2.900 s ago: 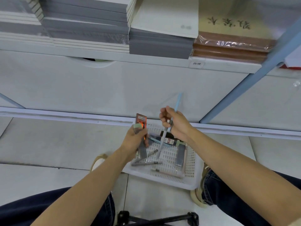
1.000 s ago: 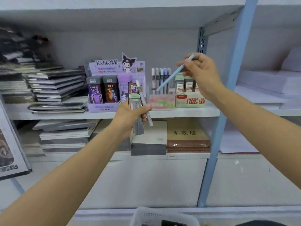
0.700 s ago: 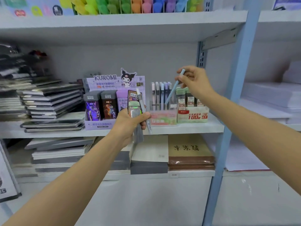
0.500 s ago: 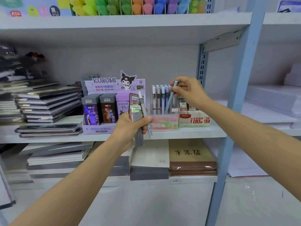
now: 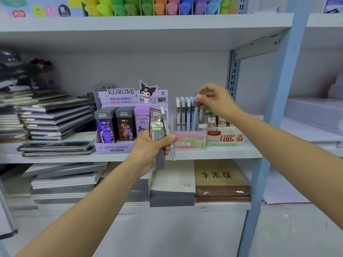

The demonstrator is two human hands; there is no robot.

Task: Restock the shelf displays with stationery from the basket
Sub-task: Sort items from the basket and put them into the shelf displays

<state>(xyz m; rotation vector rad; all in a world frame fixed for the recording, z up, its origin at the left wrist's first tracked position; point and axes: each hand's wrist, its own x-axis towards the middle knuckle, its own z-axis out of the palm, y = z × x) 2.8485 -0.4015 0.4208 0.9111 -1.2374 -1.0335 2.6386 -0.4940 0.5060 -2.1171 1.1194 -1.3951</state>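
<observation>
My right hand (image 5: pixel 216 101) pinches the top of a light blue pen (image 5: pixel 195 115). That pen stands almost upright among several pastel pens in the clear Fruit Soda pen box (image 5: pixel 189 141) on the middle shelf (image 5: pixel 222 152). My left hand (image 5: pixel 148 147) is in front of the shelf edge, holding a bundle: a grey-white pen (image 5: pixel 168 132) and several flat lead-refill packs (image 5: pixel 157 138), one with an orange label. The basket is out of view.
A purple Kuromi display (image 5: pixel 118 115) of refill cases stands left of the pen box, a red-and-white refill box (image 5: pixel 224 138) to its right. Notebook stacks (image 5: pixel 53 123) fill the left. A blue upright post (image 5: pixel 274 127) runs down the right. Highlighters (image 5: pixel 152 6) line the top shelf.
My right hand carried the blue pen up from the basket to the shelf and lowered it tip-first into the pen box, where it now stands nearly upright. My left hand rose with its bundle.
</observation>
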